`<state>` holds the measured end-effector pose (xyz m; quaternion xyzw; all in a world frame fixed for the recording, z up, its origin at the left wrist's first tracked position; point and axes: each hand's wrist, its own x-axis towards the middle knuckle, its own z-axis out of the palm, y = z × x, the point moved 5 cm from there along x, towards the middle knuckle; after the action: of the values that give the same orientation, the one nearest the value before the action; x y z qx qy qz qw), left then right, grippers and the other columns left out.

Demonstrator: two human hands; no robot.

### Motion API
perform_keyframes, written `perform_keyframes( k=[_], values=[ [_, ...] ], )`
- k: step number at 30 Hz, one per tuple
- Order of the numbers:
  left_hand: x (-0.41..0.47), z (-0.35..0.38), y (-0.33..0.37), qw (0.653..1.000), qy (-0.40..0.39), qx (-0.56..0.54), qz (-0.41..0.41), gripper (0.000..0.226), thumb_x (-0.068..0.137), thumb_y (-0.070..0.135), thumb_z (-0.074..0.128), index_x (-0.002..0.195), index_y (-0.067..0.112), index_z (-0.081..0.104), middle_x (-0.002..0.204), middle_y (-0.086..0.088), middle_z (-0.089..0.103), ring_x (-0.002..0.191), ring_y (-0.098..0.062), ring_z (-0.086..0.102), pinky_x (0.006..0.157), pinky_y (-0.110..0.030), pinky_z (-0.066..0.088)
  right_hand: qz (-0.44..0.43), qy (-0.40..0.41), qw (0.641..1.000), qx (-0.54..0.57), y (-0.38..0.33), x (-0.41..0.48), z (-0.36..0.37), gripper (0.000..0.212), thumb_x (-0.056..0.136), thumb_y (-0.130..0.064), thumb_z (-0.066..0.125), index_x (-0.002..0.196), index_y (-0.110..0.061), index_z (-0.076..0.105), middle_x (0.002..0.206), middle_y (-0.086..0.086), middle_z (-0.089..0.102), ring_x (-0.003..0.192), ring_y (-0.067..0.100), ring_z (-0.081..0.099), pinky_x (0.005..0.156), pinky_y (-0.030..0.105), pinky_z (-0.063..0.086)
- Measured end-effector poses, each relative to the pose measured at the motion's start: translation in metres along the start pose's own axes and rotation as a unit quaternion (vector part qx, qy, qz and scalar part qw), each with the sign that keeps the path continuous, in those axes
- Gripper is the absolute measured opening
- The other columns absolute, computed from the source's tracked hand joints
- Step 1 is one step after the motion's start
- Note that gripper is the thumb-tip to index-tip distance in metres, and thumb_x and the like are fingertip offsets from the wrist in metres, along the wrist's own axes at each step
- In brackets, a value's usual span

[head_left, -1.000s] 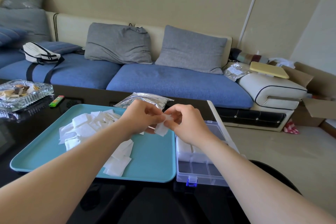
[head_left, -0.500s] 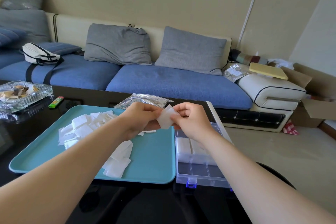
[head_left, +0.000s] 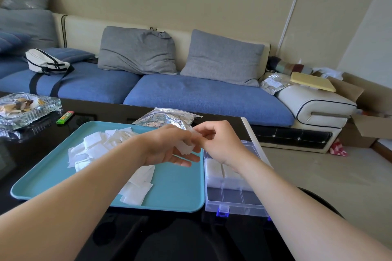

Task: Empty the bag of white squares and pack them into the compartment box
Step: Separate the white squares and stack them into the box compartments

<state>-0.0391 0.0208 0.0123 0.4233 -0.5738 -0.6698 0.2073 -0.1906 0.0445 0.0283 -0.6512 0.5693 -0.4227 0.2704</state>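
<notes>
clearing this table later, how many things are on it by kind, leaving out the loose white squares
teal tray: 1
compartment box: 1
foil bag: 1
lighter: 1
glass ashtray: 1
total: 5
</notes>
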Motion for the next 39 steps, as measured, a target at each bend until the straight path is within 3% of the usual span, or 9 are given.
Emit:
perform_keyframes(
  k=[3,6,10,13,15,26,30,35,39],
  values=[
    [0.003,-0.002,-0.005,1.0,0.012,0.009,-0.025,0.03,0.104,0.006,0.04,0.115,-0.002,0.067,0.102,-0.017,0.074,0.098,-0.036,0.075,0.095,-0.051,0.059,-0.042,0.009,0.99,-0.135,-0.004,-0.003,0.002,0.017,0.097,-0.036,0.075,0.113,-0.036,0.081,0.1,-0.018,0.065,0.093,0.004,0.06,0.086,0.023,0.051],
    [0.006,-0.004,-0.007,0.999,0.03,-0.014,-0.033,0.028,0.107,0.011,0.044,0.122,-0.003,0.063,0.099,-0.019,0.072,0.091,-0.036,0.074,0.089,-0.05,0.062,-0.045,-0.021,0.989,-0.14,-0.01,-0.007,0.005,0.047,0.091,-0.028,0.078,0.136,-0.029,0.067,0.128,-0.006,0.063,0.116,0.01,0.056,0.095,0.023,0.042],
    [0.008,-0.003,-0.006,0.999,0.027,-0.017,-0.017,0.027,0.105,0.016,0.052,0.121,0.0,0.067,0.105,-0.018,0.069,0.088,-0.031,0.069,0.073,-0.04,0.06,-0.06,-0.049,0.982,-0.174,-0.01,-0.007,0.017,0.09,0.064,-0.049,0.093,0.145,-0.032,0.056,0.135,-0.014,0.065,0.12,0.009,0.06,0.098,0.028,0.05],
    [0.007,0.0,-0.004,1.0,0.019,-0.017,-0.009,0.027,0.098,0.017,0.066,0.12,0.002,0.068,0.103,-0.015,0.068,0.092,-0.033,0.07,0.083,-0.046,0.063,-0.102,-0.005,0.984,-0.145,-0.013,-0.007,0.019,0.046,0.07,-0.031,0.09,0.11,-0.029,0.069,0.097,-0.012,0.073,0.087,0.011,0.065,0.077,0.026,0.054],
    [0.006,0.001,-0.004,1.0,0.02,-0.014,-0.009,0.035,0.094,0.018,0.072,0.124,0.001,0.067,0.102,-0.015,0.067,0.093,-0.033,0.071,0.087,-0.05,0.063,-0.129,0.007,0.984,-0.12,-0.019,-0.009,0.016,0.035,0.072,-0.019,0.086,0.101,-0.022,0.068,0.088,-0.006,0.071,0.08,0.017,0.062,0.071,0.029,0.053],
    [0.006,0.007,-0.004,1.0,0.01,0.014,0.007,0.02,0.096,0.021,0.069,0.109,0.006,0.066,0.098,-0.012,0.069,0.09,-0.028,0.073,0.085,-0.049,0.063,-0.127,0.022,0.983,-0.13,-0.022,-0.013,0.016,0.042,0.069,-0.027,0.088,0.106,-0.026,0.069,0.09,-0.01,0.073,0.084,0.011,0.068,0.075,0.034,0.057],
    [0.007,0.01,-0.003,1.0,0.005,0.007,0.014,0.022,0.098,0.024,0.07,0.112,0.007,0.067,0.087,-0.008,0.066,0.083,-0.025,0.072,0.079,-0.043,0.062,-0.113,0.033,0.983,-0.139,-0.022,-0.013,0.013,0.071,0.07,-0.032,0.088,0.136,-0.027,0.062,0.125,-0.01,0.071,0.108,0.009,0.067,0.091,0.029,0.057],
    [0.005,0.011,0.0,1.0,0.01,0.006,0.01,0.017,0.1,0.024,0.063,0.102,0.007,0.06,0.098,-0.014,0.065,0.092,-0.031,0.074,0.086,-0.049,0.063,-0.157,0.039,0.978,-0.131,-0.028,-0.014,0.016,0.036,0.073,-0.021,0.083,0.104,-0.021,0.066,0.091,-0.007,0.07,0.084,0.016,0.065,0.073,0.036,0.054],
    [0.004,0.009,-0.001,0.999,0.026,0.022,0.003,0.025,0.104,0.034,0.062,0.101,0.009,0.06,0.08,-0.007,0.059,0.072,-0.023,0.068,0.075,-0.042,0.062,-0.157,0.01,0.98,-0.123,-0.028,-0.017,0.013,0.042,0.075,-0.021,0.083,0.113,-0.022,0.066,0.095,-0.011,0.071,0.092,0.012,0.065,0.079,0.026,0.052]
  ],
)
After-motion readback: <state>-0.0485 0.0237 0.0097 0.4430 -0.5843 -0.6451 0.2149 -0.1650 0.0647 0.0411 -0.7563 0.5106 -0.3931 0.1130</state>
